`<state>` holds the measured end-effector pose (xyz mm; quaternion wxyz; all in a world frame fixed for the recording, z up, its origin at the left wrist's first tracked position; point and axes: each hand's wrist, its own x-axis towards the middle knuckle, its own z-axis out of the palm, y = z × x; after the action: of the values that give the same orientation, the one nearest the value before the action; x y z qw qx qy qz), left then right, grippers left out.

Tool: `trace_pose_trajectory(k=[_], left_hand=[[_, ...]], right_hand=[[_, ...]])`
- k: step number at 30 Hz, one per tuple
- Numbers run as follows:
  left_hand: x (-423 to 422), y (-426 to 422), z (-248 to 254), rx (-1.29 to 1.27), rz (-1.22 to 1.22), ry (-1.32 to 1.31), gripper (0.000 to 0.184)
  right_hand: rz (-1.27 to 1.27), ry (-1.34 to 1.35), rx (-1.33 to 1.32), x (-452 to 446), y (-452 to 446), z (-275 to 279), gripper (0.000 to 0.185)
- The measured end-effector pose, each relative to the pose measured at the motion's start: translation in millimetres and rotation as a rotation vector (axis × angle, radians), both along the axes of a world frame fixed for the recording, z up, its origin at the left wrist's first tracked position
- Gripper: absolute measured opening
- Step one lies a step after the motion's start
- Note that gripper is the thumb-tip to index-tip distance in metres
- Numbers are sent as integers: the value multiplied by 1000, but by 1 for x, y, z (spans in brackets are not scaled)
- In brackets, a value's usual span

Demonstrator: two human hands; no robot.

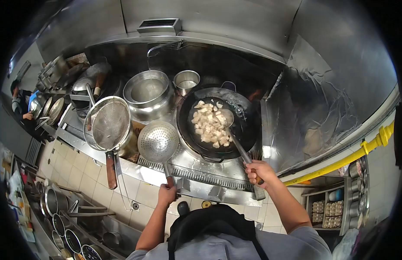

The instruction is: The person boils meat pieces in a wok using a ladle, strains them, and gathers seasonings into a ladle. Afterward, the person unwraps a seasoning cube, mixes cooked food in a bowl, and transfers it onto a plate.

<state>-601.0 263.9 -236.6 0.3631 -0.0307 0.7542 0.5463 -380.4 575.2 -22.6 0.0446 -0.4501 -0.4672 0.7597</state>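
My right hand is closed around the handle of a metal ladle. The ladle's bowl rests among pale, chunky pieces of food in a large black wok on the stove. My left hand grips the wooden handle of a perforated strainer, which is held left of the wok and has no food visible in it. Left of that strainer, a round mesh sieve with a wooden handle lies over a metal pot.
A large metal pot and a smaller one stand behind the strainer, under a tap. A yellow pipe runs along the right. Egg trays sit lower right. Another person stands far left near pans.
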Motion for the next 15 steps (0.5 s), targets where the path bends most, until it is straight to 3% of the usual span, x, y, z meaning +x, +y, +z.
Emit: trace_pose_trajectory(k=[2, 3, 4, 6, 7, 11, 13, 14, 15], left_hand=[[-14, -24, -13, -249, -65, 419, 39], [-20, -38, -7, -296, -33, 465, 38], [-22, -51, 20, -344, -3, 512, 37], [-41, -83, 23, -399, 82, 529, 35], [-48, -92, 31, -385, 139, 575, 33], [-76, -115, 51, -407, 231, 806, 19], [-79, -119, 64, -363, 200, 876, 18], [-80, -119, 71, -356, 174, 858, 18], [-79, -119, 74, -355, 176, 856, 18]], right_hand=[[-47, 179, -421, 7, 7, -13, 14], [-73, 242, -572, 11, 8, -16, 29], [-70, 243, -571, 14, 11, -18, 29], [-113, 389, -904, 22, 16, -20, 34], [-111, 384, -928, 26, 15, -20, 34], [-40, 342, -762, 40, 9, 0, 30], [-28, 215, -394, 41, -1, 17, 26], [-25, 212, -392, 41, -6, 23, 26], [-5, 147, -226, 40, -9, 29, 26]])
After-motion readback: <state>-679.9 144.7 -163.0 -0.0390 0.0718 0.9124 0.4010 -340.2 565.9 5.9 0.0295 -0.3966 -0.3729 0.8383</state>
